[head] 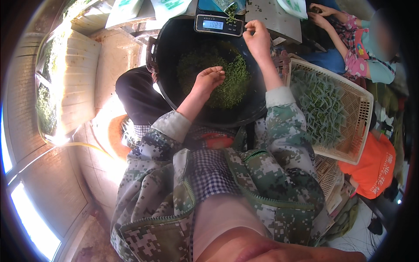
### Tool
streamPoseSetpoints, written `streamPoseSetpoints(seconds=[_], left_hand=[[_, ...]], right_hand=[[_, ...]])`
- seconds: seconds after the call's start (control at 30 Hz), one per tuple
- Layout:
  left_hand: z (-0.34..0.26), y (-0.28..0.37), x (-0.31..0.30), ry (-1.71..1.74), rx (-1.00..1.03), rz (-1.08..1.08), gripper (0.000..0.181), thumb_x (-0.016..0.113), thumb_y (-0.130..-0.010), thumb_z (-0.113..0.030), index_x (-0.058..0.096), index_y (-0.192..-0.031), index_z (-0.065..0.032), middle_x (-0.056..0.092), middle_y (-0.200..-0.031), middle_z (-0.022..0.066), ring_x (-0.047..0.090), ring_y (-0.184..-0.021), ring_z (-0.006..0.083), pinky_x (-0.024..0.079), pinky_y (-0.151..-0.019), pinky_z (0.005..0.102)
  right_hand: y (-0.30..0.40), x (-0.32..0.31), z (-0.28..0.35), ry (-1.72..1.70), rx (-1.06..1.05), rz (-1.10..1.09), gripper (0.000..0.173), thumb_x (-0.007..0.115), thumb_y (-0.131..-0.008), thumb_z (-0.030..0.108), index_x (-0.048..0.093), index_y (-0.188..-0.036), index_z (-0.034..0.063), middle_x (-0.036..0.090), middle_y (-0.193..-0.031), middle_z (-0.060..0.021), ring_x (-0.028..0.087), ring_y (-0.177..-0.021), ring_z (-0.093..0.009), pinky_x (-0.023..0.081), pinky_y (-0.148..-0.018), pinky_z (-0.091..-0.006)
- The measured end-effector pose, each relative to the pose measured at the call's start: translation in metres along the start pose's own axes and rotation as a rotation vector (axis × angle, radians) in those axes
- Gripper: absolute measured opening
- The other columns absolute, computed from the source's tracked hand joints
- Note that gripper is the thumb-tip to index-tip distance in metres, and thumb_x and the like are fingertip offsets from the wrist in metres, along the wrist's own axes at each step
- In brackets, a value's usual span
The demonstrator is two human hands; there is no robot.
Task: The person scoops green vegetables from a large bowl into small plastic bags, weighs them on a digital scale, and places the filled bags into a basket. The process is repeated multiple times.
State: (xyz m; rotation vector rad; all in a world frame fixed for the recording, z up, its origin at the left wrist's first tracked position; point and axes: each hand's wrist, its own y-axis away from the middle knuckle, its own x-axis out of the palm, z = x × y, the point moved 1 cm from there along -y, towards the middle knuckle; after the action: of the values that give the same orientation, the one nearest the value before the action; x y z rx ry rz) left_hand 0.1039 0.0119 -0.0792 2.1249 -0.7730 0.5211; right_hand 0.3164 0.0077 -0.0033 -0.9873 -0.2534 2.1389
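Note:
A large round black basin (170, 85) lies before me, with small green peppercorn-like berries (234, 82) inside. Over its middle is my left hand (210, 78), fingertips pinched together; whether anything is between them is too small to tell. My right hand (257, 34) is raised at the basin's upper right edge, beside a digital scale (218, 25) with a lit display. Its thumb and forefinger are curled close, and their contents cannot be made out. On the scale's blue platform rests a clear plastic bag (226, 5), with a green berry sprig (231, 13) at its mouth, overlapping the display panel.
A plastic crate (358, 121) holding many small filled clear bags (322, 108) stands at right, on other crates. White printed bags (293, 7) lie on the metal table (271, 23). A co-worker (353, 49) sits at upper right; another person in orange (373, 167) is lower right. Berry-filled containers (80, 78) are at left.

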Motion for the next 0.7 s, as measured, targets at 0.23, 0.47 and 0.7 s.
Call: streamPoseSetpoints(seconds=[0.23,0.47,0.7], left_hand=[[0.000,0.001,-0.001,-0.020,-0.006,-0.006,0.020,0.052,-0.088,-0.004,0.058,-0.106,-0.0021,0.063,-0.095,0.0064,0.061,-0.085,0.0167,0.050,-0.080,0.0302],[-0.004,-0.005,-0.006,0.004,0.004,-0.027,0.019,0.052,-0.089,-0.007,0.058,-0.106,-0.0020,0.063,-0.095,0.0064,0.061,-0.085,0.0172,0.050,-0.081,0.0315],[-0.027,-0.006,0.002,0.096,0.085,-0.090,0.027,0.050,-0.094,-0.023,0.056,-0.108,-0.0010,0.061,-0.099,0.0104,0.060,-0.088,0.0204,0.049,-0.080,0.0327]], right_hand=[[0.009,0.025,0.008,0.080,-0.157,0.040,0.027,0.061,-0.071,0.007,0.068,-0.097,0.0137,0.060,-0.107,-0.0043,0.057,-0.094,-0.026,0.046,-0.082,-0.0377],[0.037,-0.003,0.026,0.018,-0.171,0.078,0.028,0.060,-0.076,0.004,0.065,-0.102,0.0066,0.061,-0.106,-0.0078,0.057,-0.099,-0.026,0.044,-0.087,-0.0330],[0.068,-0.005,0.048,-0.058,-0.167,0.199,0.025,0.060,-0.073,0.003,0.066,-0.097,0.0053,0.063,-0.101,-0.0067,0.058,-0.092,-0.026,0.047,-0.083,-0.0351]])
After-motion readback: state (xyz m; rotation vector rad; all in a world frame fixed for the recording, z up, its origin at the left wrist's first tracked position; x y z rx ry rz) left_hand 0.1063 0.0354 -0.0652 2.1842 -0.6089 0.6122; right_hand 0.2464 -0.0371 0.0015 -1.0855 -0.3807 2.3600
